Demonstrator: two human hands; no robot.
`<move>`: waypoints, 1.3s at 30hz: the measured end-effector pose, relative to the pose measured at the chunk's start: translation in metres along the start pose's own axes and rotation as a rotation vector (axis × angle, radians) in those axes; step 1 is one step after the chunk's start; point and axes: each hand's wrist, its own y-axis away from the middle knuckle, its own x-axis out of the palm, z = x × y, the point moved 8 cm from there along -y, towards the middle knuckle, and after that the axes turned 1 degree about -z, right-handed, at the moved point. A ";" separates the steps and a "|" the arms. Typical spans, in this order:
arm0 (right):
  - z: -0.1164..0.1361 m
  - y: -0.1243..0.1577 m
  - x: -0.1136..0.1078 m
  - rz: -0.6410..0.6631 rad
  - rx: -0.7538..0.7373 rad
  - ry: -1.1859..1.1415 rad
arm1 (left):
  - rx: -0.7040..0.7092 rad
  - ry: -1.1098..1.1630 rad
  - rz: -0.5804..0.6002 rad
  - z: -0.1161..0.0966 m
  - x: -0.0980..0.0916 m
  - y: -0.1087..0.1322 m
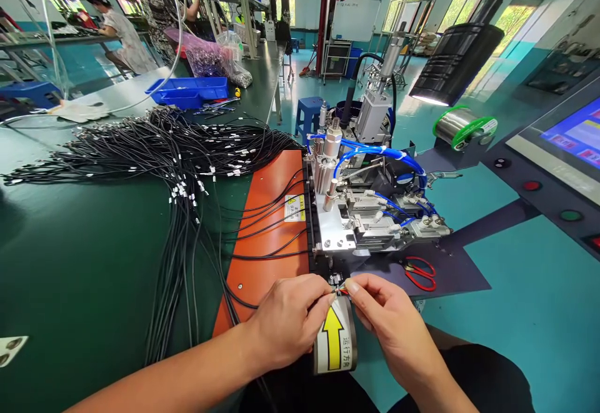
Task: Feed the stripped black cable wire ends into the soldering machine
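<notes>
My left hand (295, 316) pinches the end of a black cable (246, 302) at the front of a machine (370, 207). From the right, my right hand (387, 313) grips the thin coloured wires (344, 288) at that cable's end, thumb against fingers. Both hands meet just above a rounded guard with a yellow arrow label (334, 335). Several more black cables run across the orange plate (267, 213) into the machine's edge. My fingertips partly hide the wire ends.
A large bundle of black cables (178, 144) lies on the green table (84, 257). Red-handled scissors (420, 273) rest right of the machine. A solder spool (462, 127), a lamp (457, 63) and a control panel (562, 169) stand at right. A blue tray (190, 91) sits behind; another person (119, 35) sits far left.
</notes>
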 end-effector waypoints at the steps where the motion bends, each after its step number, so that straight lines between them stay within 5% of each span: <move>1: -0.001 -0.001 0.001 0.010 0.005 -0.007 | 0.001 0.001 0.000 0.000 0.000 0.000; 12: -0.017 -0.001 0.006 0.131 0.051 -0.087 | -0.003 -0.011 -0.002 0.000 -0.001 -0.001; 39: -0.001 -0.006 0.004 0.116 -0.006 0.080 | 0.036 -0.085 0.038 -0.005 -0.001 0.001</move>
